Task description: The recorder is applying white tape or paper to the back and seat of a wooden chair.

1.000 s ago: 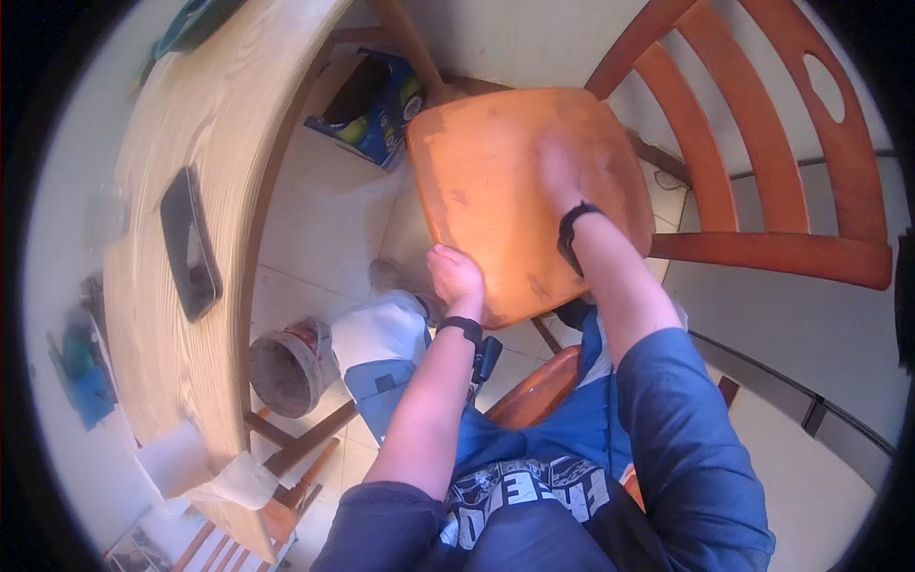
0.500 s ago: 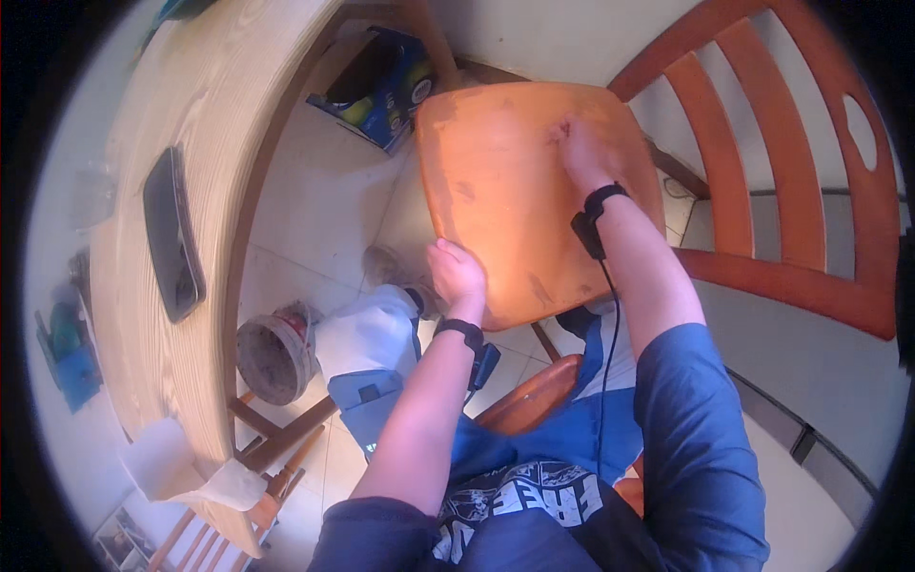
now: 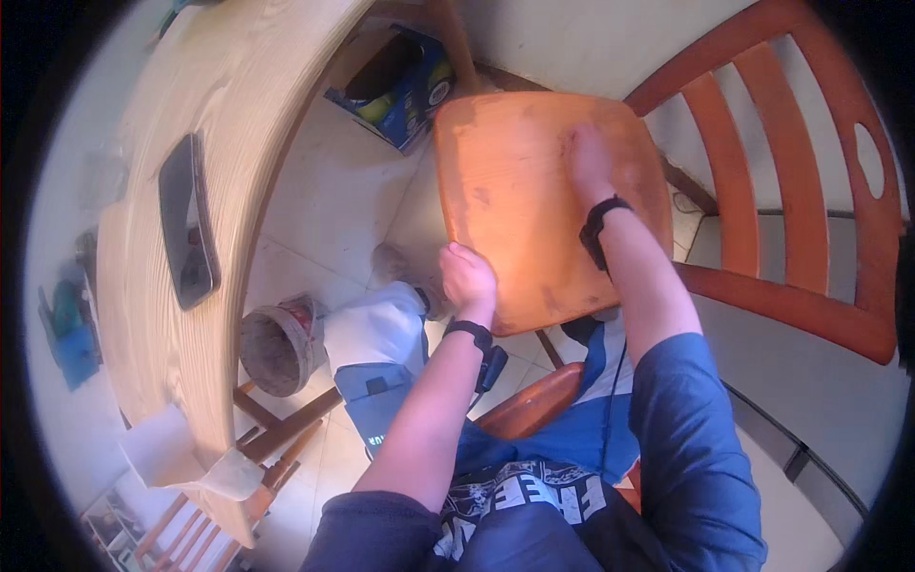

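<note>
A wooden chair's orange-brown seat (image 3: 515, 210) lies in front of me, with worn, darker patches along its left side and on its surface. My left hand (image 3: 469, 281) is closed round the near left edge of the seat. Over the right half of the seat, my right hand (image 3: 591, 162) is closed with its knuckles down against the wood. It is slightly blurred, and whatever its fingers hold is hidden. The slatted chair back (image 3: 762, 172) rises on the right. Both wrists wear black bands.
A pale wooden table (image 3: 214, 105) runs along my left, with a dark phone (image 3: 187, 221) and a white sheet (image 3: 172, 448) on it. Below stand a dirty bucket (image 3: 276, 351) and a blue open box (image 3: 405, 95). My knees are close to the seat.
My right hand has shifted slightly on the seat and looks more blurred. The left keeps its hold on the edge. The whole view has moved a little.
</note>
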{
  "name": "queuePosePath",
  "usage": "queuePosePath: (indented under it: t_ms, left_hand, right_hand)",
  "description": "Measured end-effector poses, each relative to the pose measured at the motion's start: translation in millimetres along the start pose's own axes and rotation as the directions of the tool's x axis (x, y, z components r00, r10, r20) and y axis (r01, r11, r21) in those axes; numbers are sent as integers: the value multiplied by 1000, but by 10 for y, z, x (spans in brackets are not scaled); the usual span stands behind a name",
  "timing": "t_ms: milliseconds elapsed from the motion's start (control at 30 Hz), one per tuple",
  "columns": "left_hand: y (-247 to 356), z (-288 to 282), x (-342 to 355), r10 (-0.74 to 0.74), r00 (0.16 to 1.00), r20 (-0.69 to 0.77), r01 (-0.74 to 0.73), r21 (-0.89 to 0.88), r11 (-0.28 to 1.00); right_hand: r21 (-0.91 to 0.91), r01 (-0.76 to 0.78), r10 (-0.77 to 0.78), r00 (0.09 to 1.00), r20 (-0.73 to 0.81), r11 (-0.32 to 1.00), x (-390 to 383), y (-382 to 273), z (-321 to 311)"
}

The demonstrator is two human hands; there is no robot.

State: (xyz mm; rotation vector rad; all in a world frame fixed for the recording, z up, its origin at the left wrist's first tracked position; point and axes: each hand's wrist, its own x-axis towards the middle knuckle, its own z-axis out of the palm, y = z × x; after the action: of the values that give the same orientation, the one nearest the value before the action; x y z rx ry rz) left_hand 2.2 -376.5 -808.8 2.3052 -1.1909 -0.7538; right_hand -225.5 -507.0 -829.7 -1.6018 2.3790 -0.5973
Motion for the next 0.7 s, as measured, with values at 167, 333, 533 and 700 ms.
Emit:
queuePosePath:
  t_ms: [167, 333, 533, 700]
  left_hand:
    - [-6, -10, 13, 11, 1000, -20, -10, 22, 1000]
    - [-3, -8, 31, 5, 1000, -28, -5, 4, 1000]
    - [18, 5, 36, -36, 999, 3, 36, 21, 999]
    - [36, -3, 23, -22, 1000, -18, 22, 1, 1000]
  right_hand:
    - [-54, 103, -104, 994, -25, 993, -386, -75, -94]
    - [2, 136, -136, 990, 43, 991, -336, -48, -148]
    - [10, 56, -56, 991, 119, 998, -85, -77, -126]
    - [-128, 106, -93, 991, 100, 986, 220, -119, -95]
